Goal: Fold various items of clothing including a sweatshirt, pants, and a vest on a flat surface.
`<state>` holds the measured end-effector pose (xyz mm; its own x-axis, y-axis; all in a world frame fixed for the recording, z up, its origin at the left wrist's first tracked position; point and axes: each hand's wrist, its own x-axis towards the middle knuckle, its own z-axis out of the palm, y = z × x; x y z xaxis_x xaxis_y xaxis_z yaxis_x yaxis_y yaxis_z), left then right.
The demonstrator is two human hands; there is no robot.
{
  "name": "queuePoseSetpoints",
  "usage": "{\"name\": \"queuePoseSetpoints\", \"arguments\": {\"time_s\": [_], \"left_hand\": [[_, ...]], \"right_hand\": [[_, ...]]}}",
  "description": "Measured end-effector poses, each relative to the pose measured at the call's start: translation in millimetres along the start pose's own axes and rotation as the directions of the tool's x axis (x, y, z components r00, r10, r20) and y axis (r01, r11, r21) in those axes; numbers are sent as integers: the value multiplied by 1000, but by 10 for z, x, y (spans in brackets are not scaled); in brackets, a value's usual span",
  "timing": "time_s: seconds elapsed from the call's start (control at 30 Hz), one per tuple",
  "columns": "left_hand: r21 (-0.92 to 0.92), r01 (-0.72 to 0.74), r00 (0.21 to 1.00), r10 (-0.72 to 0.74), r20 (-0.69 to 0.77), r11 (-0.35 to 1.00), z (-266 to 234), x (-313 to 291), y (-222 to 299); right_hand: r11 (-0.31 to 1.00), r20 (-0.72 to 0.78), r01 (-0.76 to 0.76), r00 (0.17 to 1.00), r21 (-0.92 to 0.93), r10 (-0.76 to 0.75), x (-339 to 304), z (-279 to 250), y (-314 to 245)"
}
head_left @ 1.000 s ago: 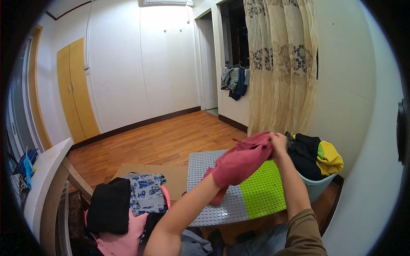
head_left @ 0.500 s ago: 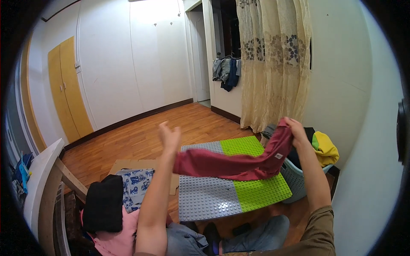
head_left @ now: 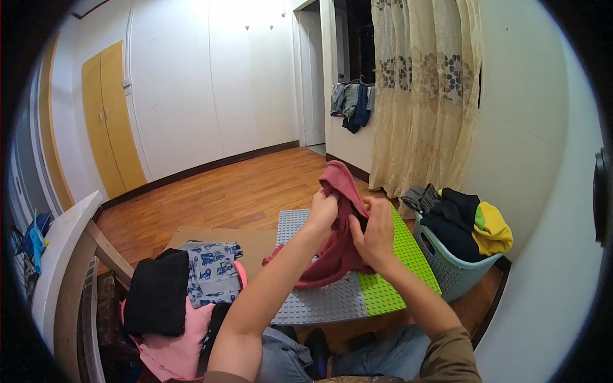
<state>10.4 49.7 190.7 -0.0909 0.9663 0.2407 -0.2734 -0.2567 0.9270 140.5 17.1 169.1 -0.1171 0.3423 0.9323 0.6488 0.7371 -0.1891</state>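
Observation:
A dark red garment (head_left: 348, 246) hangs bunched between my hands, its lower folds draping onto a studded grey and green board table (head_left: 319, 306). My left hand (head_left: 324, 209) is closed on its upper edge, beside a raised loop of cloth. On the opposite side of the opening, my right hand (head_left: 375, 233) grips the fabric between thumb and fingers. Whether it is a top or trousers cannot be made out. To the left lie a folded black garment (head_left: 156, 293), a grey cloth with blue vehicle prints (head_left: 214, 271) and a pink garment (head_left: 179, 345).
A pale blue laundry basket (head_left: 456, 268) heaped with dark and yellow clothes stands right of the table. Flat cardboard (head_left: 255, 236) lies on the wooden floor at left. A white-topped piece of furniture (head_left: 64, 249) borders the left side. Beyond hangs a beige curtain (head_left: 421, 108).
My left hand has come right and taken hold of the dark red garment. My right hand has moved left and lower, so the stretched cloth is now gathered between both hands.

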Motion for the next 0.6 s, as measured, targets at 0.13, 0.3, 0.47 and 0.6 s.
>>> {"name": "queuePoseSetpoints", "arguments": {"time_s": [0.13,0.3,0.47,0.6], "left_hand": [[-233,66,997,-74,-26,970,-52,-10,124],[-244,223,967,-182,179,944,-407,93,168],[583,-9,973,143,-183,813,-797,241,-115],[485,-180,983,132,130,856,-209,63,69]], "right_hand": [[930,201,-363,918,68,343,-436,283,300],[-414,827,-783,217,465,519,-201,381,965],[-67,645,-798,431,599,631,341,452,1122],[655,323,-711,702,256,635,581,452,893]]}}
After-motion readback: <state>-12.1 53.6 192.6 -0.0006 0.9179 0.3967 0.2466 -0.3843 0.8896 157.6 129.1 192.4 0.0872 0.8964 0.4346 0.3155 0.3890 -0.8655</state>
